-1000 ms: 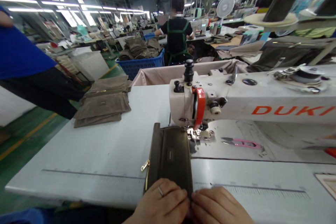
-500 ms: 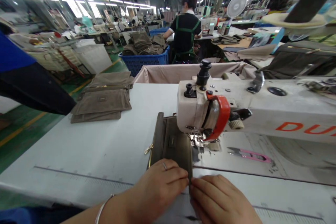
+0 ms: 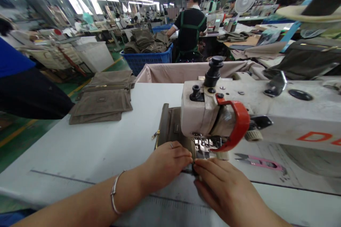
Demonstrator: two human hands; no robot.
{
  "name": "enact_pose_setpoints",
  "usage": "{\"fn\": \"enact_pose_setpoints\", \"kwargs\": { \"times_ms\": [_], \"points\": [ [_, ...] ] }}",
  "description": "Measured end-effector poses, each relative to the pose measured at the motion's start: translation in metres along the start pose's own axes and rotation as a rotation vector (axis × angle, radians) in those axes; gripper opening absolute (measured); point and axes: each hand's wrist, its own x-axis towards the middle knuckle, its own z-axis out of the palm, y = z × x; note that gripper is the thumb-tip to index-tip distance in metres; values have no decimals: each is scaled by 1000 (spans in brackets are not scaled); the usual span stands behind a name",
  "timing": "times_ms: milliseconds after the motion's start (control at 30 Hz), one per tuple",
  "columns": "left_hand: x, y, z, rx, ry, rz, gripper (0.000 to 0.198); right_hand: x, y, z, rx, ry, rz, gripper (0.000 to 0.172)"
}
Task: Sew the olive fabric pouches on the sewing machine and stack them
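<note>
A dark olive fabric pouch (image 3: 174, 127) with a small label and a gold zipper on its left side lies partly beneath the head of a white sewing machine (image 3: 197, 113). My left hand (image 3: 167, 159) presses on the pouch's near part, fingers closed together on its right edge. Beside it, my right hand (image 3: 221, 181) pinches the same edge at the near corner, just in front of the presser foot (image 3: 204, 145). The two hands' fingertips nearly touch. Under the fingers, the gripped edge is hidden.
Stacked pouches (image 3: 101, 99) lie at the table's back left. Pink-handled snips (image 3: 261, 162) rest right of the needle area. Behind are a pink cloth-lined bin (image 3: 170, 72), a blue basket (image 3: 149, 60) and a seated person (image 3: 190, 25). Another person stands at left.
Both hands and the pouch have moved forward, away from me, and more of the pouch's edge has passed the presser foot. The view has shifted slightly.
</note>
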Motion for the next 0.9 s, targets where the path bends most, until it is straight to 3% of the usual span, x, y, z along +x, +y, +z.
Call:
{"fn": "enact_pose_setpoints", "kwargs": {
  "times_ms": [133, 367, 567, 900],
  "points": [
    [6, -13, 3, 23, -52, -60, 22, 5, 9, 2, -38, -20, 20, 27],
    [24, -31, -1, 69, 32, -56, 17, 7, 20, 10, -90, -19, 30, 35],
    [33, -35, -7, 93, 104, -130, 17, 5, 23, 13, -64, 13, 13, 29],
    [34, -37, -7, 100, 131, -112, 11, 12, 20, 11, -36, 44, 6, 24]
  ]
}}
